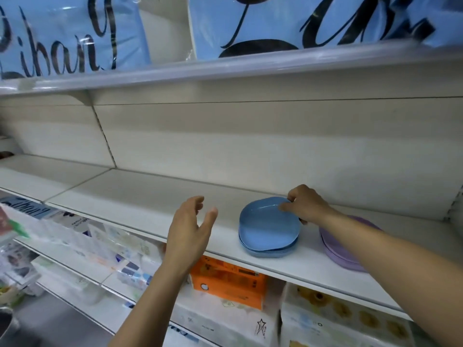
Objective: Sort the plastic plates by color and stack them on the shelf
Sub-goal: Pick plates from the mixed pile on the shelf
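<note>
The right hand point(304, 204) is pinching the far right rim of the top blue plate point(268, 221). Its thumb is lying on the plate's inner face and its curled fingers are hooking over the outer side of the rim. That plate is sitting on the blue stack point(265, 252), which is resting on the shelf point(150, 196) close to its front edge, right of the middle.

The left hand point(190, 226) is hovering open above the shelf's front edge, to the left of the blue stack and apart from it. Its fingers are loosely spread with the thumb held out to the side, and it is holding and touching nothing.

The purple stack point(343, 254) is lying on the same shelf just to the right of the blue one, towards the right end. The right forearm is crossing over it and hiding part of it.

Blue packages point(263, 23) with black script are standing on the upper shelf point(225, 68). Below the front edge, an orange box point(230, 279) is showing among pale packets on the lower shelf point(82, 269).
</note>
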`<state>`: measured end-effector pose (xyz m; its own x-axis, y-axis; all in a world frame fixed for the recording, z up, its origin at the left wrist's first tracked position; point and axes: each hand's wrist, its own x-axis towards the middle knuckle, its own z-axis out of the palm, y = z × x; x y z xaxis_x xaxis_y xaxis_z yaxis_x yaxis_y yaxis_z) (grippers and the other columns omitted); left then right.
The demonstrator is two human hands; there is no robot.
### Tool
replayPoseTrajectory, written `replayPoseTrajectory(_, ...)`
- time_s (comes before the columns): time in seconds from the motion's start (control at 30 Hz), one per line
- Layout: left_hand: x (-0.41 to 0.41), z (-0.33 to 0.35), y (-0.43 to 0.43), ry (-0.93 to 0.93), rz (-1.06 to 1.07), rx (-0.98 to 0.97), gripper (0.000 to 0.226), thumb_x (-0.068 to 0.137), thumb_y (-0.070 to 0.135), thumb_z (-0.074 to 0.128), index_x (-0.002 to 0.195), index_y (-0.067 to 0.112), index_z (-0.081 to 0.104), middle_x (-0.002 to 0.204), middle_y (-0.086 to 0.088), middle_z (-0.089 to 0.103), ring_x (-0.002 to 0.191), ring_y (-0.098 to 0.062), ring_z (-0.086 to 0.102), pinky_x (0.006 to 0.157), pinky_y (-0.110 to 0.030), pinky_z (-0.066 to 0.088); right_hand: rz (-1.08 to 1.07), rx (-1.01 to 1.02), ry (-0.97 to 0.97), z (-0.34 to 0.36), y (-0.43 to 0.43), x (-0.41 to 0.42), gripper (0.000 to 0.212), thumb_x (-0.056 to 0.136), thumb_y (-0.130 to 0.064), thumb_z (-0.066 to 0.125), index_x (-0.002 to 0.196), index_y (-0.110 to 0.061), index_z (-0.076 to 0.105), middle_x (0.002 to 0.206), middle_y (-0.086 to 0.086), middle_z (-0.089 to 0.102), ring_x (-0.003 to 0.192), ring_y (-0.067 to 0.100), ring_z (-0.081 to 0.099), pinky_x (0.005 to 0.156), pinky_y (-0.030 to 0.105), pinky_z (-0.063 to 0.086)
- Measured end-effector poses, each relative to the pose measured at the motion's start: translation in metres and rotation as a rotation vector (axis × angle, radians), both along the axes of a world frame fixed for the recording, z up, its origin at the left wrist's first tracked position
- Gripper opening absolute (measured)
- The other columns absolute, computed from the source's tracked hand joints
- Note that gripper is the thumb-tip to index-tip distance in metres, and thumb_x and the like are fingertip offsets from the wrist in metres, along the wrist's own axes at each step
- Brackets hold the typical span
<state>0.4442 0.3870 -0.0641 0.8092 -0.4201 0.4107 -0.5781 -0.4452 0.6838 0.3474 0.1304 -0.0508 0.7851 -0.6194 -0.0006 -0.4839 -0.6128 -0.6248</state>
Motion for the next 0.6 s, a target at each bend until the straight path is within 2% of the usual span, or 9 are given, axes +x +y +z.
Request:
replayPoseTrajectory(0.07, 0.0, 0.001, 0.006, -0.042, -0.011, 0.012, 0.049, 0.095, 0.043, 0.053, 0.138, 0.022, 0.045, 0.132, 0.005, 0.055, 0.118, -0.01, 0.051, 0.091, -0.026, 0.041, -0.007, -0.077, 0.051, -0.001, 0.003, 0.003, 0.028, 0.08, -0.033, 0.067, 0.065, -0.016, 0.05, 0.054, -0.002, 0.055, 0.045, 0.018, 0.056, 0.056, 0.026, 0.039)
replayPoseTrajectory(0.17, 0.0, 0.003, 0.01, -0.08, -0.044, 0.039, 0.052, 0.095, 0.043, 0.052, 0.141, 0.023, 0.041, 0.137, 0.005, 0.052, 0.123, -0.01, 0.048, 0.096, -0.026, 0.039, -0.025, -0.257, 0.124, -0.001, 0.009, 0.004, 0.021, 0.085, -0.04, 0.059, 0.08, -0.02, 0.06, 0.082, -0.004, 0.065, 0.078, 0.02, 0.062, 0.064, 0.027, 0.042)
replayPoseTrajectory(0.27, 0.0, 0.004, 0.011, -0.133, -0.084, 0.083, 0.054, 0.095, 0.045, 0.05, 0.143, 0.023, 0.039, 0.139, 0.005, 0.05, 0.126, -0.011, 0.046, 0.1, -0.027, 0.038, -0.016, -0.323, 0.122, 0.001, 0.016, -0.003, 0.024, 0.09, -0.045, 0.052, 0.099, -0.024, 0.062, 0.106, -0.005, 0.061, 0.094, 0.018, 0.057, 0.073, 0.03, 0.043)
replayPoseTrajectory(0.37, -0.004, 0.008, 0.01, -0.213, -0.12, 0.117, 0.056, 0.095, 0.053, 0.047, 0.142, 0.023, 0.04, 0.139, 0.004, 0.051, 0.126, -0.014, 0.046, 0.102, -0.03, 0.037, -0.01, -0.358, 0.068, 0.007, 0.032, -0.025, 0.035, 0.095, -0.046, 0.047, 0.121, -0.026, 0.055, 0.124, -0.006, 0.051, 0.112, 0.017, 0.051, 0.087, 0.032, 0.043)
replayPoseTrajectory(0.47, -0.015, 0.009, 0.005, -0.321, -0.178, 0.137, 0.063, 0.091, 0.06, 0.034, 0.139, 0.022, 0.045, 0.133, 0.003, 0.056, 0.123, -0.018, 0.049, 0.104, -0.037, 0.037, -0.024, -0.486, -0.096, 0.008, 0.05, -0.061, 0.04, 0.095, -0.043, 0.049, 0.13, -0.023, 0.052, 0.13, -0.005, 0.05, 0.113, 0.016, 0.051, 0.09, 0.032, 0.042)
replayPoseTrajectory(0.6, -0.036, 0.006, -0.013, -0.426, -0.269, 0.15, 0.053, 0.093, 0.055, 0.038, 0.136, 0.025, 0.047, 0.124, 0.003, 0.059, 0.115, -0.018, 0.053, 0.099, -0.035, 0.038, -0.141, -0.662, -0.225, 0.001, 0.064, -0.117, 0.04, 0.093, -0.038, 0.054, 0.129, -0.02, 0.052, 0.129, 0.002, 0.056, 0.109, 0.022, 0.057, 0.087, 0.034, 0.044)
